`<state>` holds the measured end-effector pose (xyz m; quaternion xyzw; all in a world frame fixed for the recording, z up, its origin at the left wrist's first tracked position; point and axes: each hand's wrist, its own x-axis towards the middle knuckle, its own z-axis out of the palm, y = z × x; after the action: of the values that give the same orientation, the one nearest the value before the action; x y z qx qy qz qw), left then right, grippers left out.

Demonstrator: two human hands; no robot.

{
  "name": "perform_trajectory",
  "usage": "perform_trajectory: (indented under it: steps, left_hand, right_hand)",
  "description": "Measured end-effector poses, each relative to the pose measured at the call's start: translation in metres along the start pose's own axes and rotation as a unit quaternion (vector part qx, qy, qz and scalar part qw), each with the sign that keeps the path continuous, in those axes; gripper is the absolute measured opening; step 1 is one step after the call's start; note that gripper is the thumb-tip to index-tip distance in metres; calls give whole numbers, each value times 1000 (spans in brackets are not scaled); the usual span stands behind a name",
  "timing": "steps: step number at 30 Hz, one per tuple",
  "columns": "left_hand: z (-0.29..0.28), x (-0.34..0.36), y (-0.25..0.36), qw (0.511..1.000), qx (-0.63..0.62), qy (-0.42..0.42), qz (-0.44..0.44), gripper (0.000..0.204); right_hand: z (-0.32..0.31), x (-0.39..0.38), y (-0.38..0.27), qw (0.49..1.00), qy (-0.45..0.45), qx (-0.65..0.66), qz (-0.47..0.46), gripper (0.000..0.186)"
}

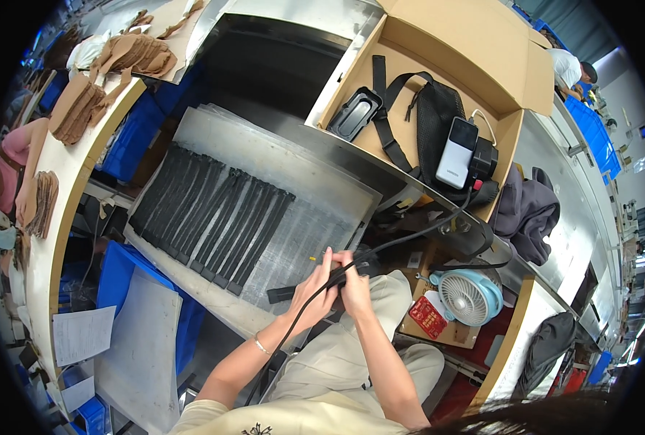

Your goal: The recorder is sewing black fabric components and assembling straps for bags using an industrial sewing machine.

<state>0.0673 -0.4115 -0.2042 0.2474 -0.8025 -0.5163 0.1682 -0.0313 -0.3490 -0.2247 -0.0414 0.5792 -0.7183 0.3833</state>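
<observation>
Above my lap, both hands are close together with fingers bent round a black strip (pixel 280 294); its flat end sticks out to the left. My left hand (pixel 314 291), with a bracelet at the wrist, grips it from the left. On the other side my right hand (pixel 354 291) pinches it, and the fingers partly hide the strip. A black cable (pixel 402 238) runs across in front of both hands. Ahead and to the left, several similar black strips (pixel 208 217) lie side by side on a grey sheet (pixel 311 232).
An open cardboard box (pixel 511 138) at upper right holds a white power bank (pixel 457 154), straps and a black pouch. Below it stands a light-blue fan (pixel 472 297). Blue bins (pixel 119 275) sit at left, near a table with brown cut pieces (pixel 76 109). Other people work farther off.
</observation>
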Motion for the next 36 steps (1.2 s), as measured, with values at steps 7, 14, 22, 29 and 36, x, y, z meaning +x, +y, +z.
perform_trajectory:
  steps: [7, 14, 22, 29, 36]
  left_hand:
    - [-38, -7, -107, 990, 12, -102, 91, 44]
    - [-48, 104, -139, 906, 257, 334, -48, 21]
    - [-69, 61, -107, 971, -203, 16, -122, 14]
    - [-80, 10, -33, 924, -345, -39, -161, 15]
    - [-120, -23, -58, 941, -119, -264, -175, 21]
  right_hand:
    - [-19, -5, -97, 948, -136, 286, -21, 39]
    - [-20, 0, -93, 900, -226, 331, 171, 23]
    - [25, 17, -32, 987, -82, -32, 137, 33]
    - [70, 6, 1, 966, -179, 3, 188, 25]
    - [36, -19, -34, 987, -145, 69, -17, 32]
